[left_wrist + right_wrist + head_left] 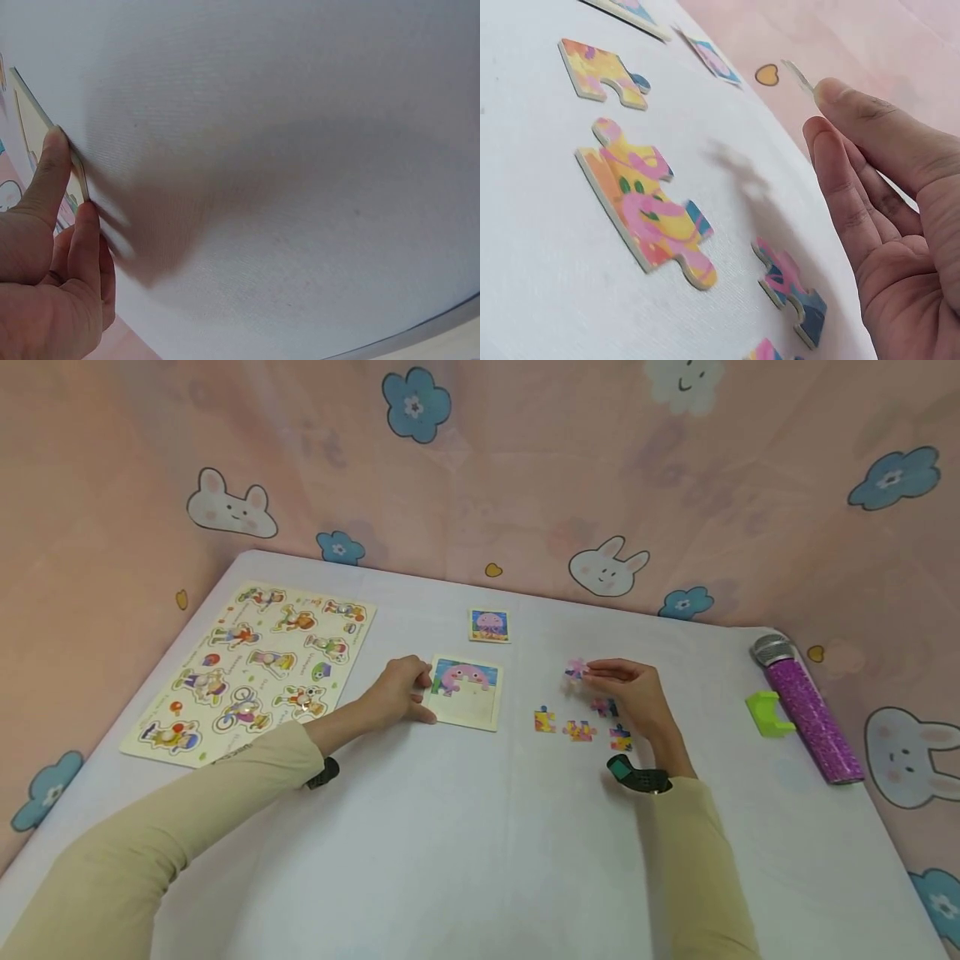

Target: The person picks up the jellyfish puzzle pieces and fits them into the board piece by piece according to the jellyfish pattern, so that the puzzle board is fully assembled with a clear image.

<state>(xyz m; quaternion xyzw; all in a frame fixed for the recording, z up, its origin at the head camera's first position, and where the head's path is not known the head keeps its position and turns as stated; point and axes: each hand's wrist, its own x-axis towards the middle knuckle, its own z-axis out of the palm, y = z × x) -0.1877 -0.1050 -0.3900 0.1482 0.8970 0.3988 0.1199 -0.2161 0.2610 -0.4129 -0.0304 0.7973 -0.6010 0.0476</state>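
Observation:
My right hand pinches a pink puzzle piece between thumb and fingertips, held above the table; the right wrist view shows the piece edge-on. Several loose pieces lie below it, among them a yellow corner piece, a wide yellow and pink piece and a pink and blue piece. My left hand holds the square puzzle board at its left edge and near corner. Joined pieces showing a pink octopus head fill the board's upper part; bare board shows lower right.
A small picture card with a pink octopus lies behind the board. To the left is a large picture board. A purple glitter microphone and a green plastic piece lie at the right.

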